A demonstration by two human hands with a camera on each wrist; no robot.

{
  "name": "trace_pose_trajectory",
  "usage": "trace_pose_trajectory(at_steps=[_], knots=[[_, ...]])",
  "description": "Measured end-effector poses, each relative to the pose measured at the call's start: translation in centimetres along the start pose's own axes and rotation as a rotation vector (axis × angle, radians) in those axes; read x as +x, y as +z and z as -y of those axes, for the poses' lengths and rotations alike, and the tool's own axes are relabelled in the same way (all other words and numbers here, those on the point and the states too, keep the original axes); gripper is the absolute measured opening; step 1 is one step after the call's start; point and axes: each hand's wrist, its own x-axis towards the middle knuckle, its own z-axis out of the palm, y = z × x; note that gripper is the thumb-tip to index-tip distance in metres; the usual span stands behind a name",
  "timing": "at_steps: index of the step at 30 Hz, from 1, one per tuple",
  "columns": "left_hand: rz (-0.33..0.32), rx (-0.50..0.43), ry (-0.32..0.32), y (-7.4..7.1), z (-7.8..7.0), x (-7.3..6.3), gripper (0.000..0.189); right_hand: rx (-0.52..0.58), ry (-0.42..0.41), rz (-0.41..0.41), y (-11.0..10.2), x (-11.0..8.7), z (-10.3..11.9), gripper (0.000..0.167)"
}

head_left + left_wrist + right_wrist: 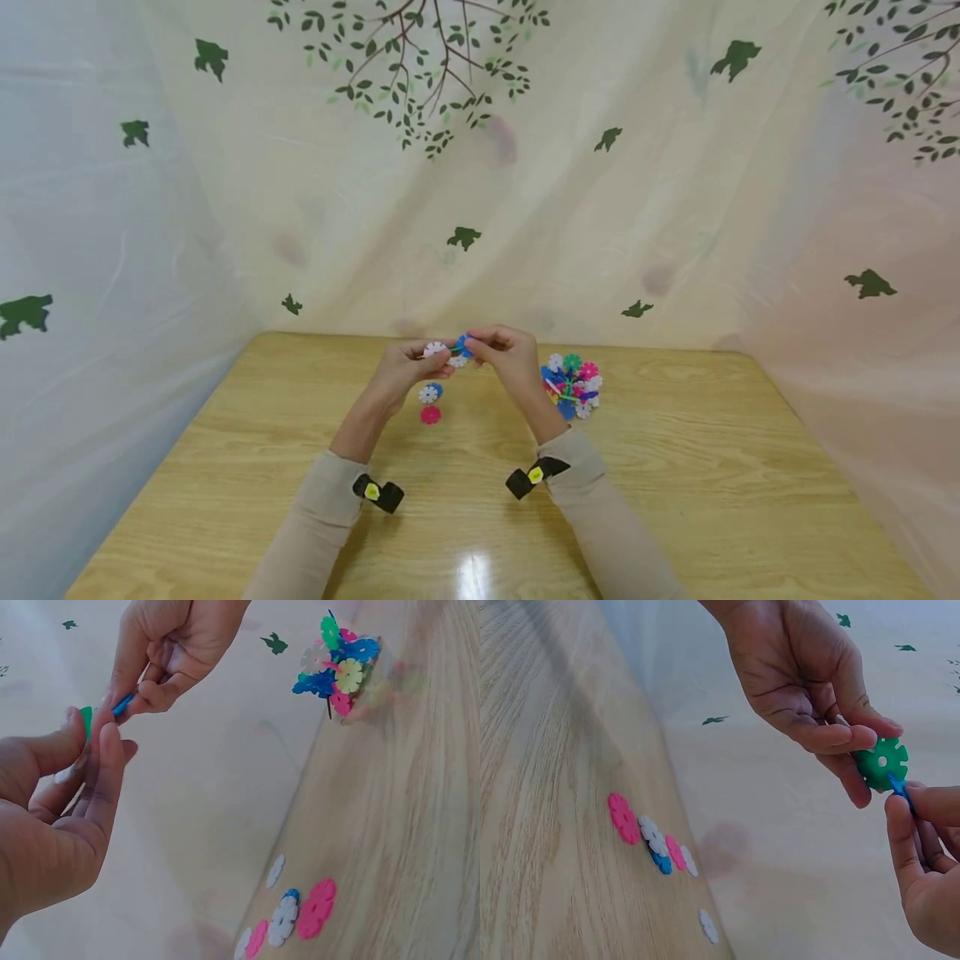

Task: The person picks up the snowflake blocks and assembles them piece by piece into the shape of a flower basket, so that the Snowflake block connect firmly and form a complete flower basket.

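Observation:
Between the fingers and thumb of my left hand (399, 372) is a green notched flower-shaped disc (885, 759), standing on edge. A white disc (435, 350) also shows at the left fingers in the head view, partly covered. My right hand (513, 360) pinches a blue notched disc (901, 793) by its edge. Its rim meets the lower edge of the green disc; how deep the notches sit together cannot be made out. Both hands are raised over the far part of the table (675, 500), fingertips close together.
Near the left hand on the table lie a pink disc (431, 414), a white disc (428, 395) over a blue one, and more white and pink discs. Right of the right hand stands a cluster of joined coloured discs (573, 386). A leaf-printed curtain (525, 250) hangs behind.

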Motion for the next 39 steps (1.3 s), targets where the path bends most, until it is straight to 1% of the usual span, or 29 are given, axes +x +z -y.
trace_pose_trajectory(at_steps=[3,6,8,10,12,14,17,18,20,23,25,27,29,32,34,37,39], knots=[[0.046,0.056,-0.027,-0.2,-0.3,-0.1,0.037,-0.022,0.033,0.040,-0.2,0.2,0.0,0.021],[0.109,0.093,-0.058,-0.4,-0.4,-0.2,0.037,-0.069,0.065,0.095,-0.1,0.2,0.0,0.021],[0.132,0.094,-0.071,-0.4,-0.4,-0.1,0.036,-0.107,0.072,0.128,0.1,0.2,0.0,0.020],[0.128,0.088,-0.083,-0.4,-0.3,-0.1,0.035,-0.131,0.066,0.151,0.3,0.3,-0.1,0.021],[0.095,0.087,-0.095,-0.5,-0.3,0.0,0.033,-0.136,0.079,0.164,0.4,0.3,-0.2,0.024],[0.043,0.089,-0.114,-0.8,-0.4,0.1,0.031,-0.141,0.106,0.184,0.5,0.3,-0.4,0.027],[-0.045,0.092,-0.134,-1.7,-0.6,0.1,0.027,-0.198,0.156,0.256,0.5,0.2,-1.1,0.031],[-0.072,0.090,-0.139,-2.0,-0.7,0.1,0.025,-0.236,0.167,0.296,0.5,0.2,-1.4,0.030],[-0.114,0.086,-0.137,-2.7,-0.8,0.2,0.025,-0.315,0.160,0.411,0.6,0.2,-2.3,0.029],[-0.148,0.070,-0.136,-3.5,-1.1,0.2,0.026,-0.435,0.131,0.609,0.7,0.5,-3.5,0.024],[-0.160,0.054,-0.142,-3.8,-1.3,0.3,0.029,-0.507,0.103,0.722,1.0,0.7,-4.0,0.021],[-0.166,0.041,-0.151,-4.0,-1.5,0.3,0.033,-0.570,0.090,0.808,1.3,0.9,-4.3,0.021],[-0.171,0.025,-0.158,-3.9,-1.7,0.3,0.035,-0.621,0.077,0.873,1.7,1.1,-4.6,0.022],[-0.178,0.006,-0.165,-3.8,-1.8,0.3,0.034,-0.681,0.057,0.941,2.3,1.3,-4.8,0.025],[-0.184,-0.007,-0.167,-3.8,-1.7,0.3,0.030,-0.723,0.039,0.967,2.8,1.3,-4.9,0.027],[-0.182,-0.018,-0.166,-3.8,-1.7,0.3,0.025,-0.781,0.026,0.971,3.2,1.3,-5.0,0.026],[-0.172,-0.021,-0.164,-3.7,-1.7,0.3,0.024,-0.794,0.033,0.955,3.4,1.3,-5.1,0.023]])
